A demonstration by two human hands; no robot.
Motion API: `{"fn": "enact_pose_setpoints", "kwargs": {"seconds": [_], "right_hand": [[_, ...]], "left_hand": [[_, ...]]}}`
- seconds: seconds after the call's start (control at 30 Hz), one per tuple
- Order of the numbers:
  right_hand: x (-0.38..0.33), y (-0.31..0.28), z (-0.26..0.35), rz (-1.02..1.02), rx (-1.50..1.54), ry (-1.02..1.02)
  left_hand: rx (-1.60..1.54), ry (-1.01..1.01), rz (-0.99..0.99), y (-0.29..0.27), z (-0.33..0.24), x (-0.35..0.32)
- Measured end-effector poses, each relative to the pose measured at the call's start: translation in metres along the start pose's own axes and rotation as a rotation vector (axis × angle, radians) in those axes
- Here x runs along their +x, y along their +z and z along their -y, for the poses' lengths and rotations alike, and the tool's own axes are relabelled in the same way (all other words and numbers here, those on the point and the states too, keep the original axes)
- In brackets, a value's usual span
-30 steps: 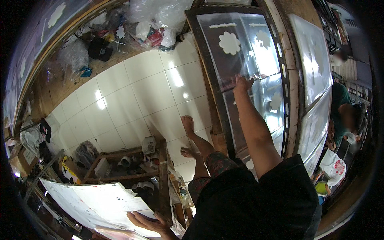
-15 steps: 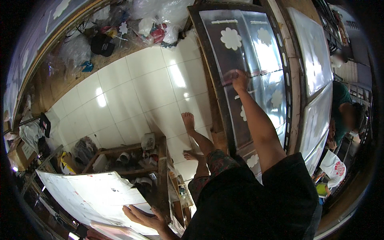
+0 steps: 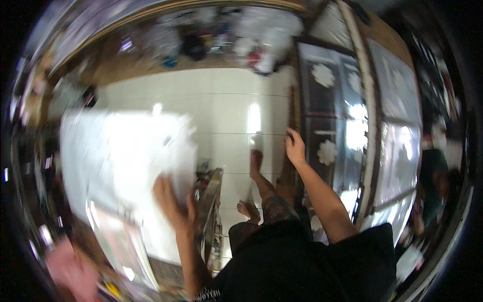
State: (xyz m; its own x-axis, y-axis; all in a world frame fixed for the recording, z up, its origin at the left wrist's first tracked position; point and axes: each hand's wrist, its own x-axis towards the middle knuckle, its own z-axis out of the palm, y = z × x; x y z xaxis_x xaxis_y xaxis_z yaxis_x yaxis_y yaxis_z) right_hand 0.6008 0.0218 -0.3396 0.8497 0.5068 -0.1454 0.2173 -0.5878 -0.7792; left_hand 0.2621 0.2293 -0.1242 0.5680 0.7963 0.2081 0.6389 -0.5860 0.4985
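Broad white sheet [image 3: 128,146], ragged at right, left of dark flower-patterned panel [image 3: 316,100]

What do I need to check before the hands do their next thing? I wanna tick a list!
1. Left hand over the white board: ok.
2. Left hand pressing on it: cannot tell, too blurry.
3. Right hand free: ok, nothing shows in it.
4. White flowers beside the right hand in view: ok, more than one shows.
5. Marks on the board easy to see: not ok, they look smeared.
6. Both bare feet in view: ok.
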Motion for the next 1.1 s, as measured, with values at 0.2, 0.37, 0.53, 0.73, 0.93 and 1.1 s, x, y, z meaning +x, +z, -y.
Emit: {"fn": "enact_pose_setpoints", "kwargs": {"seconds": [0.2,0.37,0.53,0.73,0.93,1.1], "right_hand": [[-0.164,0.023,-0.024,0.497,-0.177,-0.165],[-0.242,0.030,-0.095,0.693,-0.096,0.060],[-0.279,0.034,-0.061,0.724,-0.210,-0.008],[-0.238,0.058,-0.075,0.796,0.011,0.050],[-0.271,0.043,0.014,0.811,0.098,0.225],[-0.299,0.013,0.016,0.784,0.218,0.266]], "left_hand": [[-0.117,0.207,-0.029,-0.059,-0.036,-0.046],[-0.130,-0.004,-0.076,-0.119,-0.021,-0.189],[-0.045,-0.218,-0.245,-0.157,0.012,-0.296],[0.263,-0.290,-0.476,-0.207,0.015,-0.301],[0.581,-0.307,-0.320,-0.191,0.063,-0.242],[0.591,-0.241,-0.273,-0.149,0.091,-0.222]]}}
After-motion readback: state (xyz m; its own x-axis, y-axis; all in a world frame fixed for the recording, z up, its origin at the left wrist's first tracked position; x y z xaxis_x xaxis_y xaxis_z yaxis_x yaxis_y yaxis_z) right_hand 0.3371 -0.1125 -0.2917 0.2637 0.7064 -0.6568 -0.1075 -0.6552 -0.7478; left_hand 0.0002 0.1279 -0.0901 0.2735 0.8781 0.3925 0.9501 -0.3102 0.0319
